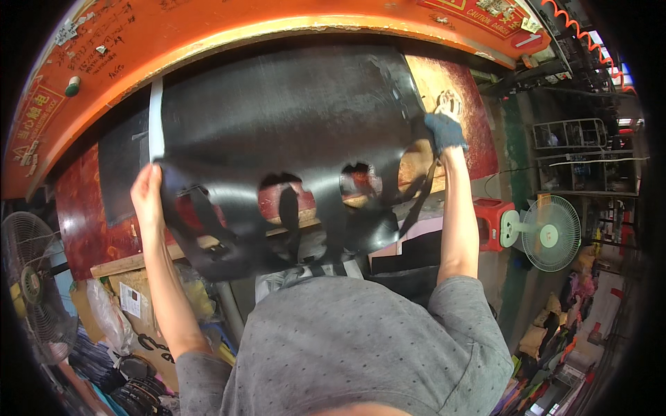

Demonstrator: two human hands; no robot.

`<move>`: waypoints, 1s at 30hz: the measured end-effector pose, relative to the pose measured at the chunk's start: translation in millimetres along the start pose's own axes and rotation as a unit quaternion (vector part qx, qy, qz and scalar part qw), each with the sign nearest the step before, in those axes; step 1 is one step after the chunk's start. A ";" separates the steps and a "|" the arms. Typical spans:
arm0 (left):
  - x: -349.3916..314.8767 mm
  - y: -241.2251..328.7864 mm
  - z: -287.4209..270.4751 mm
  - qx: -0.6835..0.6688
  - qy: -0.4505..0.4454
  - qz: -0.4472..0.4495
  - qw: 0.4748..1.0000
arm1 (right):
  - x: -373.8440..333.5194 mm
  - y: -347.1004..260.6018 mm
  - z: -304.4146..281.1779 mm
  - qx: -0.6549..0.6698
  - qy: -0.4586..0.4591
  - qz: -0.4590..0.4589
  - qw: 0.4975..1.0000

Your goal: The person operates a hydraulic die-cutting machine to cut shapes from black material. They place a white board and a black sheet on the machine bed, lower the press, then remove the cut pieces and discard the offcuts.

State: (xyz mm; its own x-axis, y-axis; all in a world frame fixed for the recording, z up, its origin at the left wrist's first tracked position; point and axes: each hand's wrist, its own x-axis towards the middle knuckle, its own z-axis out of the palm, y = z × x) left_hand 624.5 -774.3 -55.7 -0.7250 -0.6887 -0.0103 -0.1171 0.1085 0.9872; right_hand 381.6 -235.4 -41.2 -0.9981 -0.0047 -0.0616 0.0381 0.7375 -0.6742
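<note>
A wide, shiny black sheet (291,118), rubber-like or leather-like, lies across the work surface. Its near part, cut with several large rounded holes, is lifted and sags over the front edge towards my body. At the left edge, the bare fingers of my left hand (147,191) are closed on the sheet beside a pale strip. My right hand (447,128), in a dark blue and white glove, grips the sheet's right edge, where a thin black band hangs down. Some of its fingers are hard to make out. Through the holes, the reddish board (80,218) shows.
An orange machine beam (229,35) with warning labels spans the far side, low over the board. A standing fan (548,234) is at the right by a red stool-like object (489,222); another fan (31,277) stands left. Cardboard (156,312) and bundled materials lie below left.
</note>
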 end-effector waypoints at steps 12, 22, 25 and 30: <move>23.4 -1.6 19.5 0.459 0.109 0.067 0.879 | 19.5 7.9 30.1 0.007 -0.022 -0.011 1.000; 83.4 -10.6 47.4 0.515 0.140 0.037 0.845 | 42.3 -45.9 26.3 -0.235 0.036 -0.110 0.965; 62.9 -24.6 24.3 0.367 0.199 0.189 0.889 | 53.9 -31.5 5.6 -0.109 0.119 0.046 0.986; -17.6 -62.8 -14.0 0.429 0.104 0.024 0.897 | 84.2 -7.2 -7.9 -0.252 0.152 0.081 0.952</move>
State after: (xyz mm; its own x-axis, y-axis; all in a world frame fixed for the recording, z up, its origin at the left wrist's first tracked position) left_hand 654.1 -779.0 -115.3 -0.6114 -0.7778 0.1458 -0.6335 0.5915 0.4987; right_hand 296.9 -235.7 -35.7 -0.9519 0.2756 0.1338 0.2405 0.9427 -0.2311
